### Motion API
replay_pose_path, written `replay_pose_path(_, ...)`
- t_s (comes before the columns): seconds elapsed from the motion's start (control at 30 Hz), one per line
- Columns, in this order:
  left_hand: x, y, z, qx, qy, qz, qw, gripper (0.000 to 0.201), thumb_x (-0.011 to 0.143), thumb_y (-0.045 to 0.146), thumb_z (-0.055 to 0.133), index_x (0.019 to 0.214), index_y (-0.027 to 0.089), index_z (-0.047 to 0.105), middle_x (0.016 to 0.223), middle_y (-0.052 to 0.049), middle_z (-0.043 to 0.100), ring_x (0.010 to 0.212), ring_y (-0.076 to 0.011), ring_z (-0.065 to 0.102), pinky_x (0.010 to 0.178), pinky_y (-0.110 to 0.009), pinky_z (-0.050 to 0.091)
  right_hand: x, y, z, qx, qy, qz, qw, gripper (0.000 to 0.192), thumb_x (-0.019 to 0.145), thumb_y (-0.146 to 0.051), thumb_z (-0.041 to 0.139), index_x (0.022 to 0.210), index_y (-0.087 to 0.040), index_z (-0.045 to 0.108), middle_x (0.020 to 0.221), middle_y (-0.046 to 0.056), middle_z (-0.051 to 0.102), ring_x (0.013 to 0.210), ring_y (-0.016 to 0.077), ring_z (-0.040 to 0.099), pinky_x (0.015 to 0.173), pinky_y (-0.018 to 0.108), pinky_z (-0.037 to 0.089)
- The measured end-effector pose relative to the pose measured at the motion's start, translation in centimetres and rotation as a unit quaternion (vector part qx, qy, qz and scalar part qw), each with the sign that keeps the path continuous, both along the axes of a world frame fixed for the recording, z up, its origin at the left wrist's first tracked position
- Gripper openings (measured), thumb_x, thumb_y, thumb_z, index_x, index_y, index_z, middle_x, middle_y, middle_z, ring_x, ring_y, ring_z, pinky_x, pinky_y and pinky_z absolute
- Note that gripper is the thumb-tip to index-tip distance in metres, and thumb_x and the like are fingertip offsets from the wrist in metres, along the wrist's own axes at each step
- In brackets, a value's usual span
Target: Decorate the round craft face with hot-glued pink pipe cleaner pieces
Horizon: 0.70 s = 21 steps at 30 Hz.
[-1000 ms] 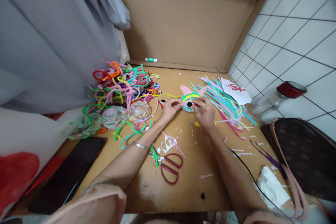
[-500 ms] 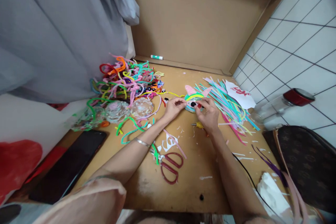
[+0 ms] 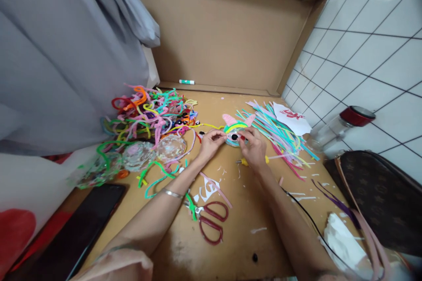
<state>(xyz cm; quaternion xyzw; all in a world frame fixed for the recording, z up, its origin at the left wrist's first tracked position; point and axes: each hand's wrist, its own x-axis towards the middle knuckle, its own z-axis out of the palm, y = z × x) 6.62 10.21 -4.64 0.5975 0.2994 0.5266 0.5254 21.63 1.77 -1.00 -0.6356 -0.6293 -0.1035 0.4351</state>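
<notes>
Red-handled scissors are lying nearest on the counter. Beyond them, the left hand and right hand are both pinching a round pipe-cleaner face, resting mid-counter between tangled pipe cleaners and straight ones.

craft face: lower part covered by fingertips of both hands; black eye showing, small red piece beside it too small to identify.
right hand: palm side turned away; grip on red piece not discernible.
left hand: fingertips pressed at face's edge, contact hidden.
yellow-handled tool: mostly under right hand; type unclear.
phone: cut off by bottom edge.
brown bag: cut by right edge.
jar: contents unreadable through glass.
white paper: red print too small to read.
black cable: runs out at bottom edge.
</notes>
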Motion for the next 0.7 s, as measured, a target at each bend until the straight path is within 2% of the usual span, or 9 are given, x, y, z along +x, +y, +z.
replay_pose_path(0.43, -0.10, -0.13, 0.11, -0.002, 0.009, -0.003, 1.000, 0.019, 0.067, 0.034, 0.077, 0.073, 0.017, 0.071, 0.079, -0.003, 0.065, 0.074, -0.0145, 0.057, 0.073, -0.028, 0.045, 0.19, 0.03, 0.13, -0.039, 0.000, 0.007, 0.999, 0.024, 0.083, -0.019, 0.062, 0.099, -0.028, 0.077, 0.113, 0.008, 0.064, 0.100, 0.0240, 0.064, 0.085, 0.037, 0.054)
replay_pose_path(0.7, -0.10, -0.11, -0.02, -0.003, 0.016, 0.002, 1.000, 0.021, 0.068, 0.036, 0.077, 0.074, 0.017, 0.071, 0.077, -0.003, 0.065, 0.073, -0.0135, 0.056, 0.069, -0.025, 0.045, 0.08, 0.01, -0.03, -0.024, 0.017, 0.012, 1.000, 0.026, 0.083, -0.018, 0.060, 0.102, -0.027, 0.076, 0.112, 0.007, 0.065, 0.099, 0.0230, 0.064, 0.084, 0.035, 0.054)
